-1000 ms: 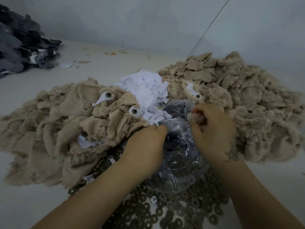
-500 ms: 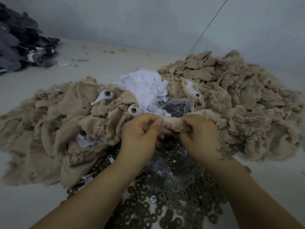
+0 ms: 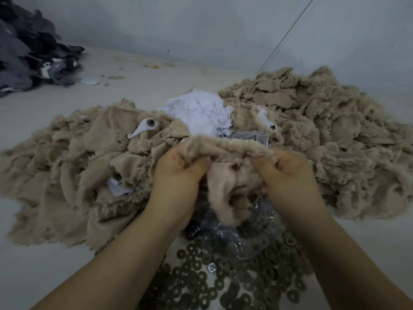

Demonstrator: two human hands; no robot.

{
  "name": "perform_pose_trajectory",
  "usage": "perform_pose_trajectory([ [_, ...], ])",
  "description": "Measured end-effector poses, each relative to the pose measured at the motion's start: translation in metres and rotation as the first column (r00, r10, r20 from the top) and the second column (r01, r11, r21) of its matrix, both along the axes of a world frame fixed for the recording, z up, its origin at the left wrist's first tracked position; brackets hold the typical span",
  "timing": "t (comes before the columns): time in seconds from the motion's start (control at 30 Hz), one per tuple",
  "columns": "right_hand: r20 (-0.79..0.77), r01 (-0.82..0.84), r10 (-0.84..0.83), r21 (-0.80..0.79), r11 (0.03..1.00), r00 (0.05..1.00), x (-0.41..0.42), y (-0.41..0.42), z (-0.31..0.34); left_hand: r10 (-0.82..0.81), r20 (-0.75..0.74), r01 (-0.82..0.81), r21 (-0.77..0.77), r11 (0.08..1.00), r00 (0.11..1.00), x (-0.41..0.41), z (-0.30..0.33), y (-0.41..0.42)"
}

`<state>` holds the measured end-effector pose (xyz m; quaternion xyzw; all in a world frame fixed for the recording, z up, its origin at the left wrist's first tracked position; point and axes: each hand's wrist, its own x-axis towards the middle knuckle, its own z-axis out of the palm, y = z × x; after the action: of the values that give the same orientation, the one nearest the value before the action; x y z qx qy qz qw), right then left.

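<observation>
A beige plush fabric piece [image 3: 230, 175] is stretched between my two hands in the middle of the view, its furry edge on top and a flap hanging down. My left hand [image 3: 178, 186] grips its left end with curled fingers. My right hand [image 3: 288, 182] grips its right end the same way. Under the piece lies a clear plastic bag [image 3: 234, 238] with dark parts inside. Several dark round washers [image 3: 223, 283] are scattered on the table below the bag.
Big heaps of beige plush pieces lie left [image 3: 73, 166] and right [image 3: 335, 135]. Some pieces carry plastic eyes on white patches [image 3: 150, 124]. A pile of white fabric scraps [image 3: 201, 110] sits behind. Dark grey fabric [image 3: 26, 52] is heaped at far left. A wall stands behind.
My right hand has pulled a plush piece from the heap. My left hand has come out of the bag to take its other end. Both hands have spread it wider and lifted it.
</observation>
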<state>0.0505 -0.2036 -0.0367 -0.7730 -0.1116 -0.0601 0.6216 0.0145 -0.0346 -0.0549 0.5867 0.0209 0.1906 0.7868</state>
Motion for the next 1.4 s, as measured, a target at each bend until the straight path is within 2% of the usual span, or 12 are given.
perform_pose_trajectory([
  [0.1, -0.219, -0.090, 0.128, 0.177, 0.980, 0.967, 0.000, 0.000, 0.002, 0.020, -0.049, -0.025, -0.119, 0.993, 0.999, 0.001, 0.008, 0.004],
  [0.27, -0.370, -0.172, 0.313, 0.368, 0.914, 0.875, -0.003, 0.008, 0.000, -0.162, -0.134, 0.159, -0.032, 0.987, 0.978, -0.009, 0.004, -0.006],
  [0.47, -0.421, -0.054, 0.168, 0.270, 0.961, 0.891, 0.010, 0.001, -0.010, -0.020, -0.173, -0.012, -0.179, 0.984, 0.985, -0.004, -0.003, -0.001],
  [0.57, -0.406, -0.140, 0.289, 0.358, 0.923, 0.867, 0.011, 0.003, -0.015, 0.038, -0.146, -0.067, -0.200, 0.978, 0.989, -0.006, -0.003, -0.001],
  [0.83, -0.474, 0.006, 0.358, 0.608, 0.794, 0.804, 0.011, 0.008, -0.011, 0.103, -0.202, -0.150, -0.231, 0.961, 0.974, -0.006, -0.004, 0.003],
  [0.93, -0.484, 0.017, 0.322, 0.575, 0.818, 0.814, 0.009, 0.009, -0.010, 0.197, -0.223, -0.219, -0.081, 0.972, 0.955, -0.007, -0.006, 0.001],
  [1.0, -0.507, 0.007, 0.344, 0.569, 0.823, 0.790, 0.005, 0.011, -0.009, 0.340, -0.176, -0.298, 0.226, 0.927, 0.924, -0.007, -0.009, 0.002],
  [1.1, -0.507, -0.026, 0.390, 0.585, 0.811, 0.769, -0.002, 0.018, -0.008, 0.464, 0.168, -0.460, 0.617, 0.639, 0.870, -0.013, -0.004, 0.003],
  [1.17, -0.476, -0.040, 0.418, 0.622, 0.782, 0.774, -0.005, 0.021, -0.009, 0.366, 0.350, -0.495, 0.733, 0.467, 0.863, -0.017, 0.000, -0.001],
  [1.2, -0.464, -0.045, 0.420, 0.628, 0.777, 0.780, -0.006, 0.021, -0.010, 0.318, 0.346, -0.461, 0.768, 0.445, 0.883, -0.019, 0.001, -0.004],
  [1.3, -0.449, -0.058, 0.435, 0.641, 0.765, 0.781, -0.009, 0.022, -0.010, 0.265, 0.231, -0.343, 0.766, 0.544, 0.936, -0.019, 0.004, -0.012],
  [1.4, -0.428, -0.090, 0.456, 0.645, 0.759, 0.780, -0.013, 0.025, -0.009, 0.241, 0.236, -0.335, 0.733, 0.593, 0.941, -0.017, -0.003, -0.012],
])
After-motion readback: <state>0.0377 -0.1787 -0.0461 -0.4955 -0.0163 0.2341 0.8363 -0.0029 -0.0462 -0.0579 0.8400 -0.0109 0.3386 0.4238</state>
